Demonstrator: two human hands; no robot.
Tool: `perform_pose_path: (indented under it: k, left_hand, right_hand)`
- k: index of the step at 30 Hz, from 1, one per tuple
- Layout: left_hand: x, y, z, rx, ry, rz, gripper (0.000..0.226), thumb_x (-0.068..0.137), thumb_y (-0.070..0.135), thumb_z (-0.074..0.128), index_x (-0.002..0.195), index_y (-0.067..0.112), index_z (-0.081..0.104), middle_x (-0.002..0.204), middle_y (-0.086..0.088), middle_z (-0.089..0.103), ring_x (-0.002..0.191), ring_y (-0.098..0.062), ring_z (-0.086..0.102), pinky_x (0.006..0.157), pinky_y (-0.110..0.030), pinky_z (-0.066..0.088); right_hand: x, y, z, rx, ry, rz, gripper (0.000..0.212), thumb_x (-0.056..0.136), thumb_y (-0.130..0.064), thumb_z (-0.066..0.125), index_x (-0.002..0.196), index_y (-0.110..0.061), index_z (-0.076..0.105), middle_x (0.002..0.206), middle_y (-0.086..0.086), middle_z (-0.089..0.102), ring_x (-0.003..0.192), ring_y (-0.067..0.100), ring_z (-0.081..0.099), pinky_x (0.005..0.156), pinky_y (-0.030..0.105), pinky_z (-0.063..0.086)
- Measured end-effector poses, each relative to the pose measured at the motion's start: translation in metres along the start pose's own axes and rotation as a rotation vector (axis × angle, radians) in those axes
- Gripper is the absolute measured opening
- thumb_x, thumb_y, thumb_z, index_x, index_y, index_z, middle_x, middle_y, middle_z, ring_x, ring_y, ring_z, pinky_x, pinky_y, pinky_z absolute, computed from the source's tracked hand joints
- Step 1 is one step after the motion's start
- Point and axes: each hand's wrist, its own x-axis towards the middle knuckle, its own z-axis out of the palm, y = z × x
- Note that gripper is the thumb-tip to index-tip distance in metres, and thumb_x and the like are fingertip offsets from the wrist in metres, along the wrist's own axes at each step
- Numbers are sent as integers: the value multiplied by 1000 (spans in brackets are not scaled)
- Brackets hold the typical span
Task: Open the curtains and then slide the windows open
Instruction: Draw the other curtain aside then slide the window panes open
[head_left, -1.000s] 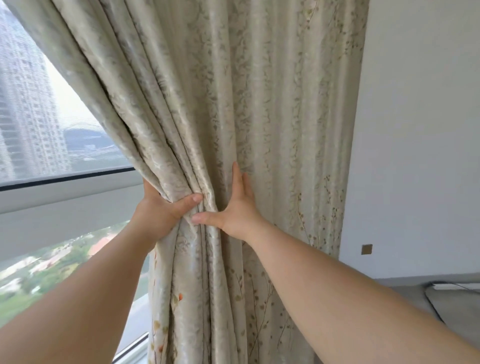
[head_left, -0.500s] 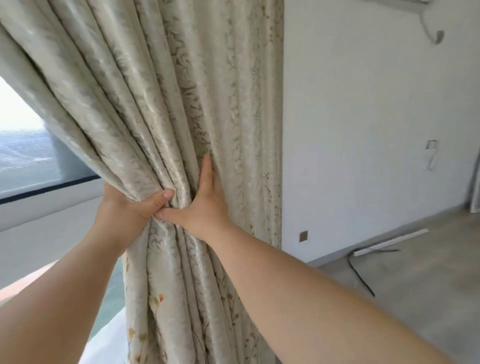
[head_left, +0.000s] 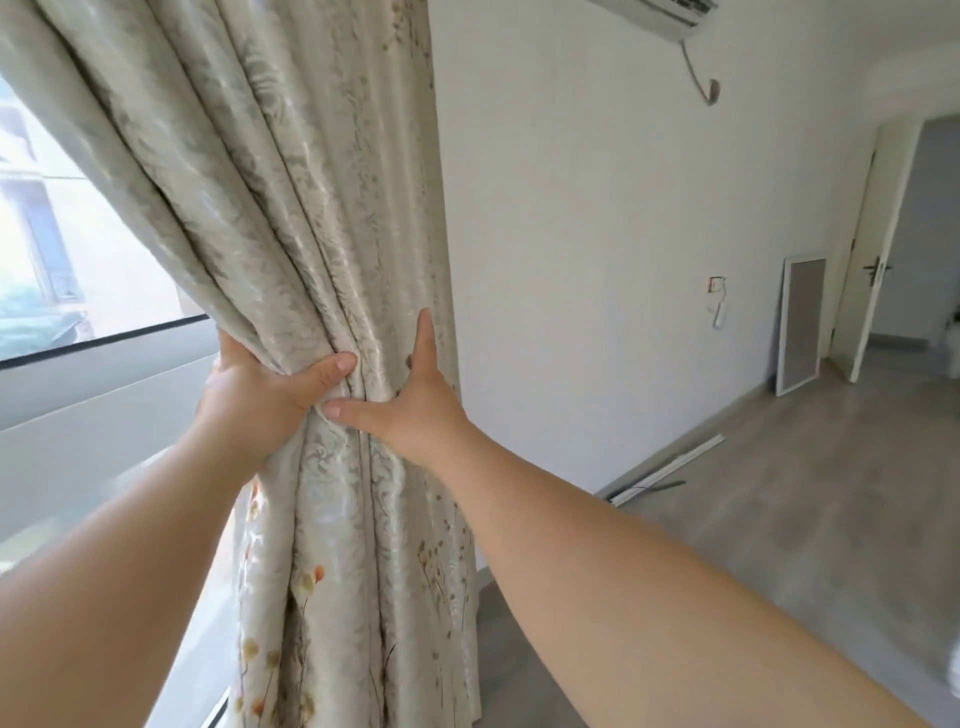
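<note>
The left hand (head_left: 260, 395) is clutching the gathered curtain (head_left: 311, 208); the right hand (head_left: 415, 405) is pressing it at three o'clock, fingers apparently splayed.

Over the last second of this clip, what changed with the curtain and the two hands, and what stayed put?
The gathered curtain was carried further right, toward the white wall, leaving more window uncovered on the left. The view swung right as well, bringing an air conditioner and a doorway into sight. Unchanged: the left hand grips the bunched folds, and the right hand presses flat against them.
</note>
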Motion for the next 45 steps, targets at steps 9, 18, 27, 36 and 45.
perform_pose_path:
  k: [9, 18, 27, 36, 45]
  left_hand:
    - [92, -22, 117, 64, 35, -8, 103, 41, 72, 71, 128, 27, 41, 96, 11, 59, 93, -18, 55, 79, -32, 42]
    - [177, -71, 212, 117, 41, 57, 78, 57, 66, 67, 125, 31, 48, 89, 31, 49, 84, 1, 47, 70, -14, 35]
    - [306, -142, 311, 30, -31, 175, 63, 78, 43, 66, 133, 26, 40, 110, 27, 45, 103, 3, 38, 77, 2, 26]
    - [441, -199, 413, 135, -170, 36, 70, 82, 43, 59, 136, 7, 31, 134, -15, 41, 122, -29, 42, 95, -27, 32]
    - [477, -192, 482, 226, -230, -68, 69, 87, 44, 52, 136, 3, 27, 135, -18, 34, 117, -33, 43, 96, -35, 36]
  right_hand:
    - [137, 60, -68, -78, -96, -151, 75, 74, -38, 75, 138, -31, 36, 130, -11, 55, 113, 11, 55, 83, 22, 45]
    - [239, 146, -102, -60, -71, 5, 123, 61, -57, 78, 145, -45, -10, 157, -10, 3, 142, 15, 15, 110, 39, 26]
    - [379, 222, -109, -84, -43, 20, 118, 68, -39, 80, 148, -41, -7, 153, -3, 30, 135, 16, 37, 108, 42, 37]
    - [515, 293, -121, -239, 106, 128, 69, 91, -37, 54, 146, -35, 12, 126, -4, 57, 108, 18, 56, 90, 31, 47]
    - [560, 330, -157, -253, 169, 123, 39, 96, -28, 48, 133, -26, 37, 107, -9, 56, 96, 12, 55, 80, 26, 45]
